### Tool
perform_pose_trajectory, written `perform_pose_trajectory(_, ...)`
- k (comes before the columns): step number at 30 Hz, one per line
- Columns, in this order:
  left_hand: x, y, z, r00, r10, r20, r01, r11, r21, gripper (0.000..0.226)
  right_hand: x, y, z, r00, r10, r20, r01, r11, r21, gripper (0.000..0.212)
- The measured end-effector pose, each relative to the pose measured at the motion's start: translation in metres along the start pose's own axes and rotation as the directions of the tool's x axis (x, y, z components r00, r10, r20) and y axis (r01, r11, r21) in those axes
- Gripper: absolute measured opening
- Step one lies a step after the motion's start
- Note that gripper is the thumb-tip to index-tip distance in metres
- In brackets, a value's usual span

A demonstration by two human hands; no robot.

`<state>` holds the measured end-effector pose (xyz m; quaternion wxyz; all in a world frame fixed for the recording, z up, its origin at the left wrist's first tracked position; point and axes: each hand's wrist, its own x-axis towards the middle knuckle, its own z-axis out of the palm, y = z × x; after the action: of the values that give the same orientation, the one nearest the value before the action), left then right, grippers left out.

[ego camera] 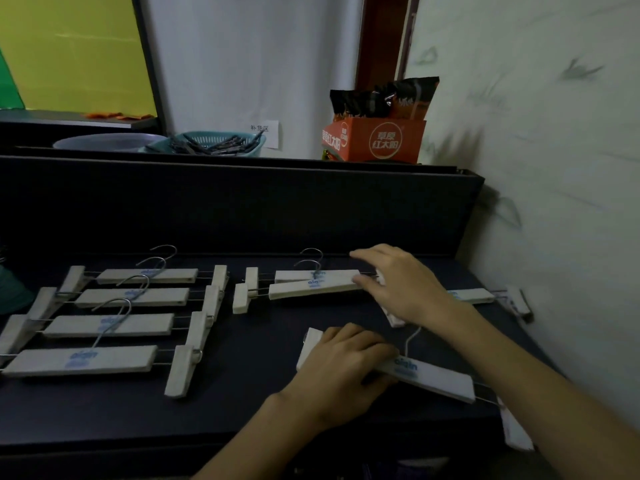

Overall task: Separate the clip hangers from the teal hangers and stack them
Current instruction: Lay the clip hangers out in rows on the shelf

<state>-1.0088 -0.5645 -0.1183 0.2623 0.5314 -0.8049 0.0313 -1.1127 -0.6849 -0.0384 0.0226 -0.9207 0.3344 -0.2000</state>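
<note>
Here, a person works at a dark table (pixel 242 403) with wooden clip hangers. Four hangers (pixel 114 325) lie in a row at about 9 o'clock, one behind the other, hooks pointing away. Two more hangers (pixel 313 284) sit stacked at about 12 o'clock, the top one a bit crooked.

The right hand (pixel 403 284) reaches to 1 o'clock and lies over the right end of that pair, fingers spread and pressing down flat. It may be pinching the hidden clip, but the view does not show it.

The left hand (pixel 341 365) is at about 5 o'clock. Its fingers curl over the left part of another hanger (pixel 429 375), holding it against the table. That hanger lies slanted, and its far clip hangs past the table edge.

One more hanger (pixel 474 295) peeks out behind the right wrist at 3 o'clock, near the wall (pixel 536 133).

At the far left edge, a bit of something teal (pixel 10 292) shows, too little to name.
</note>
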Motion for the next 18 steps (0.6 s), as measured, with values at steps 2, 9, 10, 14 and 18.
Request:
perform_pose_trajectory(2, 0.002, 0.003, 0.002, 1.0, 0.0, 0.001, 0.0, 1.0, 0.01, 0.037, -0.013, 0.013, -0.015, 0.999, 0.024, -0.03, -0.024, 1.0, 0.011, 0.046)
perform_pose_trajectory(9, 0.01, 0.012, 0.001, 0.999, 0.016, 0.049, -0.015, 0.999, -0.033, 0.042, -0.078, 0.07, -0.063, 0.971, 0.164, -0.171, -0.152, 0.985, 0.082, 0.043)
perform_pose_trajectory(10, 0.01, 0.012, 0.001, 0.998, 0.019, 0.059, -0.016, 0.999, -0.052, 0.041, -0.087, 0.079, -0.066, 0.963, 0.191, -0.189, -0.177, 0.98, 0.088, 0.042)
perform_pose_trajectory(14, 0.009, 0.006, -0.002, 0.996, 0.005, 0.084, 0.002, 0.996, -0.086, 0.038, -0.11, 0.105, -0.062, 0.95, 0.277, -0.141, -0.265, 0.959, 0.102, 0.037)
perform_pose_trajectory(18, 0.008, 0.001, -0.009, 0.994, -0.028, 0.108, 0.038, 0.995, -0.094, 0.039, -0.106, 0.118, -0.039, 0.956, 0.291, -0.017, -0.288, 0.952, 0.099, 0.036)
